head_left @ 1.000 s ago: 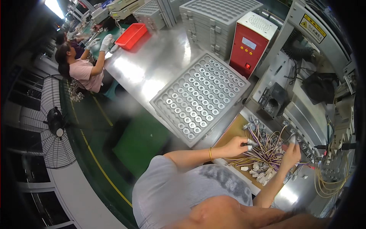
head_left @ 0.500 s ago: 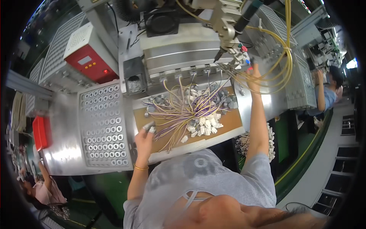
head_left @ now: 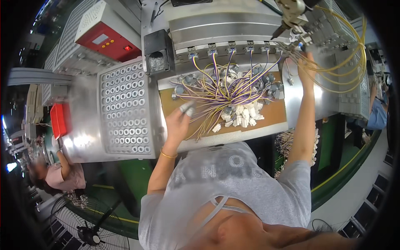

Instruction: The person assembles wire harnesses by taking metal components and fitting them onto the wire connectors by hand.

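Note:
A heap of purple, yellow and white wire leads (head_left: 229,99) spreads over a brown board, with white plug housings (head_left: 246,114) at its near side and round grey parts (head_left: 273,89) at its far and right sides. Several leads run up to small connectors (head_left: 232,49) set in a row along a metal fixture (head_left: 225,29). At the board's left edge is my left hand (head_left: 177,125), pale covers on two fingertips, fingers stretched toward the leads with nothing seen between them. My right hand (head_left: 307,68) reaches up to the blue button (head_left: 301,45) right of the fixture; yellow tubes partly hide its fingers.
Left of the board lies a metal tray (head_left: 125,110) with rows of ring-shaped parts. A red-fronted control box (head_left: 108,39), a black bin (head_left: 158,50) and a red tray (head_left: 58,121) stand around it. Yellow tubes (head_left: 350,87) loop over my right hand. Other people work at both sides.
The whole view has shifted, so the bench now appears higher and further right. My left hand has moved a little closer to the leads. My right hand stays by the buttons.

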{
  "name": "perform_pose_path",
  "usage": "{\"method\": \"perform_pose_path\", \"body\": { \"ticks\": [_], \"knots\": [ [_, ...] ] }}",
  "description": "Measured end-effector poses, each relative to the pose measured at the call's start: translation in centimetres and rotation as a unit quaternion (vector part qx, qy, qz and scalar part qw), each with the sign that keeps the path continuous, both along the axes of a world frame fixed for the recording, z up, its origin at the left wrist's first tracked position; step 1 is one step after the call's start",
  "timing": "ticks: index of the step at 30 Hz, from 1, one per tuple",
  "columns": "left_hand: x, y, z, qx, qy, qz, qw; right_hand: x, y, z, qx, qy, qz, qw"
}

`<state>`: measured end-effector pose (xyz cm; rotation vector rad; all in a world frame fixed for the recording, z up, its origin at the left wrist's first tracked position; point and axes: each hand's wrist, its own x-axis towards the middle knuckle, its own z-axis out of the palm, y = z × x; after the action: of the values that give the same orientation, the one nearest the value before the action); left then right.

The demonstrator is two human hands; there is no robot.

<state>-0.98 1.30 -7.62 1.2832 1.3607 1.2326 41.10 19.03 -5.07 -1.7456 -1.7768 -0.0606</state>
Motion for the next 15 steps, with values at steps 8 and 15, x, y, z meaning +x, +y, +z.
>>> {"method": "perform_pose_path", "body": {
  "ticks": [8, 15],
  "knots": [
    [3.8, 1.2, 1.2, 0.189, 0.392, -0.104, 0.894, -14.4, -13.2, 3.9, 0.059, 0.316, 0.140, 0.937],
    [0.9, 1.2, 5.0, 0.039, 0.250, -0.115, 0.961, -22.7, -13.3, 4.2, -0.063, 0.175, 0.402, 0.897]
  ]
}}
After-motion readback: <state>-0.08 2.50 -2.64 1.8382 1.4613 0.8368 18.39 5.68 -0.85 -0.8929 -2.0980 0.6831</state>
